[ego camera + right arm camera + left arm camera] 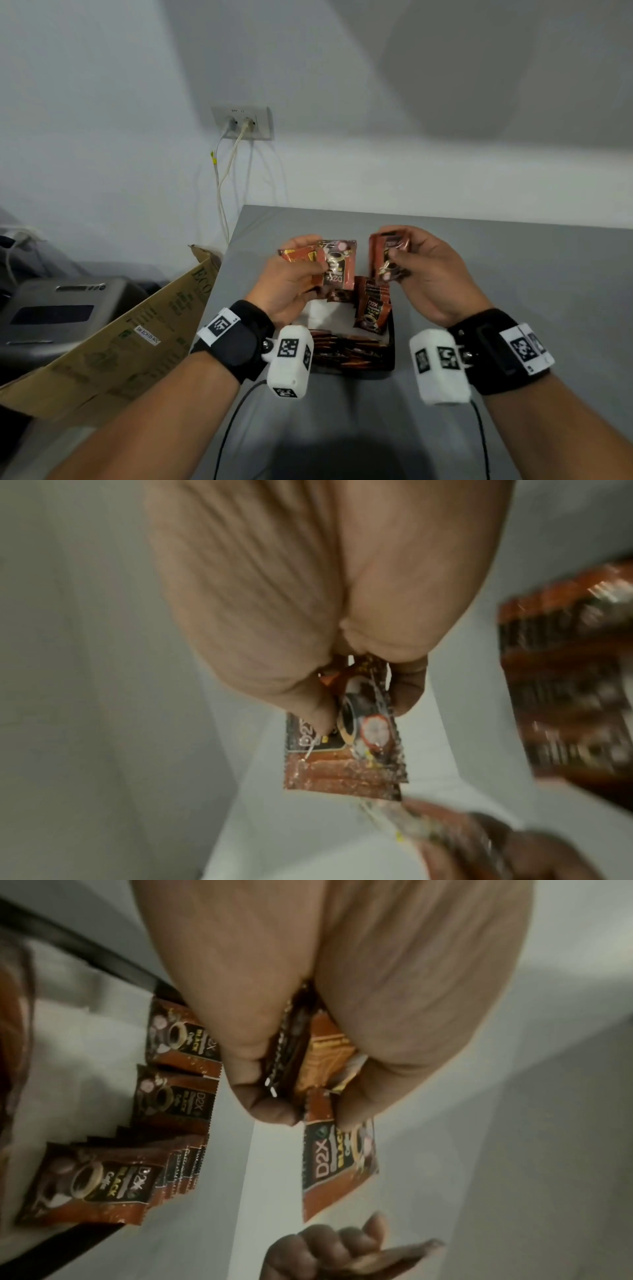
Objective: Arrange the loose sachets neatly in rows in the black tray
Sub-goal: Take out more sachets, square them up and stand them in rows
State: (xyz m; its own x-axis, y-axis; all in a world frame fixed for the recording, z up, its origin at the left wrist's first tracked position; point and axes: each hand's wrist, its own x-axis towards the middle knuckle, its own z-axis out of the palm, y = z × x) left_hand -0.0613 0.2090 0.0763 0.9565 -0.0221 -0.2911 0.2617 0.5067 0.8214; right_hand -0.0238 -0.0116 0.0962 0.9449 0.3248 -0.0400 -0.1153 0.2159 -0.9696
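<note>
My left hand (301, 270) grips a small bunch of brown-orange coffee sachets (337, 265) above the black tray (390, 346). In the left wrist view these sachets (337, 1167) stick out between thumb and fingers. My right hand (416, 263) pinches a few more sachets (388, 257) just to the right, level with the left; the right wrist view shows that bunch (346, 750) under the thumb. In the tray a row of sachets (346, 349) stands on edge at the near side, and another stack (371, 308) leans upright at its right. White tray lining shows at the far left.
The tray sits on a grey table (513, 291) against a white wall with a socket (245, 121) and hanging cables. An open cardboard box (113, 335) stands left of the table. A grey machine (58, 308) lies further left. Wrist camera cables trail over the table's near edge.
</note>
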